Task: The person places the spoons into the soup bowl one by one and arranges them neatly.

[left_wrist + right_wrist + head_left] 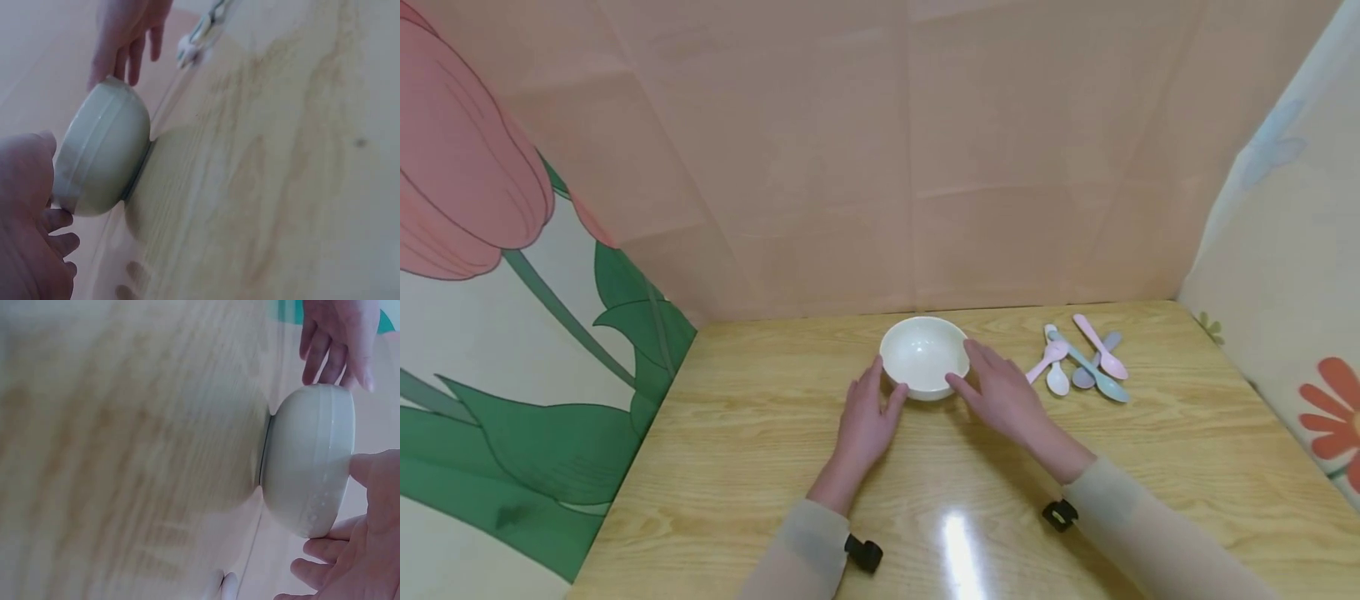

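A white bowl (pixel 925 358) stands upright on the wooden table, its inside showing nothing but a glossy surface. My left hand (pixel 865 417) is at the bowl's left side, fingers fairly straight along its wall and thumb by the near rim. On the opposite side, my right hand (pixel 1006 398) has its fingertips at the wall and its thumb at the rim. In the right wrist view the bowl (pixel 306 459) rests on its foot, with fingers of both hands touching its sides. Neither hand's fingers are curled round it.
Several pastel spoons (pixel 1093 367), pink, white, blue and purple, lie in a loose crossed pile right of the bowl. The wooden table (pixel 737 433) meets a pinkish backdrop (pixel 820 183) behind and flower-printed panels at both sides.
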Tool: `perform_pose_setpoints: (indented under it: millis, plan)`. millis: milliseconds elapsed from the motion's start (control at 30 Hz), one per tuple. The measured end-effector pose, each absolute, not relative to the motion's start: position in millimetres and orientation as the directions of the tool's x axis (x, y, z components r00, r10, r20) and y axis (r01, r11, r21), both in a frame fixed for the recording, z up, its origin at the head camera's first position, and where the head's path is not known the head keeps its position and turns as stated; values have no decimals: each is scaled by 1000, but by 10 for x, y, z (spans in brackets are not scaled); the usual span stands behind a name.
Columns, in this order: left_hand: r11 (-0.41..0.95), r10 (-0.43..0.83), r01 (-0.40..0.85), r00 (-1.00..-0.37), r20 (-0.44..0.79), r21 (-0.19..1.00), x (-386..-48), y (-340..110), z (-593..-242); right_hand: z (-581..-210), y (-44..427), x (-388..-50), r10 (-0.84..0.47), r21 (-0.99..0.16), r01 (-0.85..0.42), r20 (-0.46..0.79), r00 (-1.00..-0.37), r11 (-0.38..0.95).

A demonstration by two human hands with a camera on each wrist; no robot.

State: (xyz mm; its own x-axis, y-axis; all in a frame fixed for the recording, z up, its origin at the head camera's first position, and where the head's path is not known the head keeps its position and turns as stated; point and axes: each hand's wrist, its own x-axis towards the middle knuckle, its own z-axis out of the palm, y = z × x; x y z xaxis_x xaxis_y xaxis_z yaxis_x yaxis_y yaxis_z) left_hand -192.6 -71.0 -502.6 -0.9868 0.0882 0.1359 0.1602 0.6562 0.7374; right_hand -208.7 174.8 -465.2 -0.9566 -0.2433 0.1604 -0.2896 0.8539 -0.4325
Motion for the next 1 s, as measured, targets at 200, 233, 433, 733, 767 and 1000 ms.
perform_pose_setpoints:
  millis: [200, 233, 433, 733, 767, 1000]
  plan:
    - [662, 123, 194, -981, 151, 724, -1868, -701, -5030, -4659, 1793, -2013, -242, -411, -289, 162, -957, 865]
    - [661, 128, 201, -980, 155, 723, -1857, -702, -5028, -4658, 1798, -1998, -240, -410, -285, 159, -958, 866]
    - [660, 143, 231, -973, 182, 714, -1796, -712, -5023, -4647, 1817, -1915, -243, -390, -291, 169, -955, 874]
    - [644, 126, 212, -977, 172, 735, -1723, -696, -5020, -4639, 1823, -1810, -232, -361, -289, 195, -953, 886]
    - [642, 124, 211, -977, 172, 737, -1720, -695, -5022, -4639, 1823, -1801, -229, -358, -287, 196, -954, 888]
    - [623, 101, 214, -976, 193, 752, -1713, -688, -5021, -4638, 1837, -1762, -226, -353, -284, 197, -954, 892]
